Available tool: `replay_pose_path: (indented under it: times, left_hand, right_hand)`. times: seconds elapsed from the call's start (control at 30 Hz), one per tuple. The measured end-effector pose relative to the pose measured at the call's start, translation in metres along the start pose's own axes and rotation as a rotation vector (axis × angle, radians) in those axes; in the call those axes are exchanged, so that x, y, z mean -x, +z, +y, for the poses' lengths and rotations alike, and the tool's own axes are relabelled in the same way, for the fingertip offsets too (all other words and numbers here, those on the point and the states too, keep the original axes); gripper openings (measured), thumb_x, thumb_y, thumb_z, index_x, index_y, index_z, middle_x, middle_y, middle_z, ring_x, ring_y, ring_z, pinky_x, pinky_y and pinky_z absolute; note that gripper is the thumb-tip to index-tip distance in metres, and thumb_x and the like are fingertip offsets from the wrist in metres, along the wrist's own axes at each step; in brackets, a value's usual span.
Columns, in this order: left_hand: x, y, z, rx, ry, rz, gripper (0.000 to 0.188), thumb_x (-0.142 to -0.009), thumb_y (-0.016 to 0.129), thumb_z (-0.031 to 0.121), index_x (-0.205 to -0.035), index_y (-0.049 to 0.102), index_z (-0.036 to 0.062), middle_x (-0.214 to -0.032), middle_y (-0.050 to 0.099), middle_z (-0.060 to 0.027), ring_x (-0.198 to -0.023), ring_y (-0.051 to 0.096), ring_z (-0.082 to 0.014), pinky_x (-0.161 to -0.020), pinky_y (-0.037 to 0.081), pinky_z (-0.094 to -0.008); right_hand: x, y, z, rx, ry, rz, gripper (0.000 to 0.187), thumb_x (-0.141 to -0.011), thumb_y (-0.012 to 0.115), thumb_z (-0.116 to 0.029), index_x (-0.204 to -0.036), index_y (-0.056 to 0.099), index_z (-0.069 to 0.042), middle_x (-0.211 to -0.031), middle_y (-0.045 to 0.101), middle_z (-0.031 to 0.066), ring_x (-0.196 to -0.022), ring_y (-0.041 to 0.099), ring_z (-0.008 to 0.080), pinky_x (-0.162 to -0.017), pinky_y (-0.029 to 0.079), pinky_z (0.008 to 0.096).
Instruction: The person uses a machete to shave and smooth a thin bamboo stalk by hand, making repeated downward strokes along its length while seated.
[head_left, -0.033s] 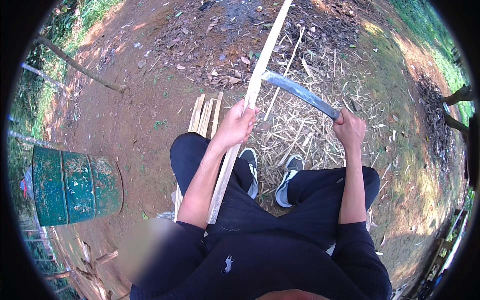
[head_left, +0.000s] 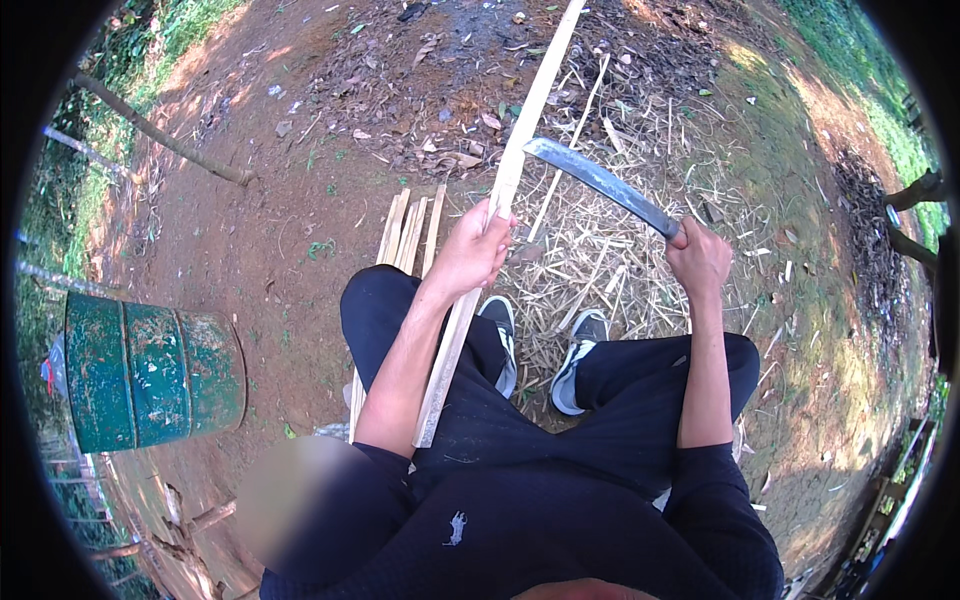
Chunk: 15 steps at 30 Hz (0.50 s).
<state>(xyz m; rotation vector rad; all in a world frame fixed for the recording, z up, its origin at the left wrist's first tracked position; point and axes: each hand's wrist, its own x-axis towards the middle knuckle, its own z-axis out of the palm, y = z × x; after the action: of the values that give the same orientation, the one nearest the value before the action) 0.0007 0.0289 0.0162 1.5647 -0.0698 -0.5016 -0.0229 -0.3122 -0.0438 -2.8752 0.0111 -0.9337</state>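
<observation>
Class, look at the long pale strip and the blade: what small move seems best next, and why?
Probably draw the blade down along the strip. The left hand grips the strip, the right hand holds the handle, and the blade's tip already lies against the strip's edge above the left hand.

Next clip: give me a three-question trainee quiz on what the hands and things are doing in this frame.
1. True or false: the right hand holds the knife by its handle.
2. What does the left hand grip? A) a green drum B) a long pale wooden strip C) a shoe
3. Fill in: the knife blade meets the wooden strip ______ the left hand, farther from the person.

Key: 1 true. 2 B. 3 above. The strip runs from the lap up past the straw litter; the green drum stands apart at the person's left.
</observation>
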Motion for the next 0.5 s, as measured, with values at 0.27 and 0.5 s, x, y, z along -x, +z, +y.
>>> replay_pose_path:
  times: [0.27, 0.5]
  left_hand:
    - [0.000, 0.001, -0.001, 0.011, -0.012, -0.001, 0.019, -0.108, 0.040, 0.023, -0.107, 0.048, 0.0057, -0.064, 0.038, 0.0056, -0.041, 0.031, -0.0009, -0.033, 0.025, -0.0199]
    - [0.000, 0.002, -0.003, 0.050, -0.017, -0.048, 0.018, -0.108, 0.041, 0.023, -0.107, 0.048, 0.0064, -0.064, 0.036, 0.0064, -0.042, 0.031, -0.0004, -0.033, 0.024, -0.0193]
  right_hand:
    - [0.000, 0.000, 0.001, 0.014, 0.020, -0.010, 0.008, -0.071, 0.060, -0.014, -0.068, 0.053, -0.011, -0.060, 0.061, 0.0074, -0.053, 0.062, 0.0285, -0.049, 0.046, 0.0423]
    - [0.002, 0.008, -0.001, -0.057, 0.035, -0.041, 0.007, -0.072, 0.061, -0.015, -0.070, 0.057, -0.010, -0.064, 0.063, 0.0113, -0.055, 0.062, 0.0341, -0.051, 0.048, 0.0466]
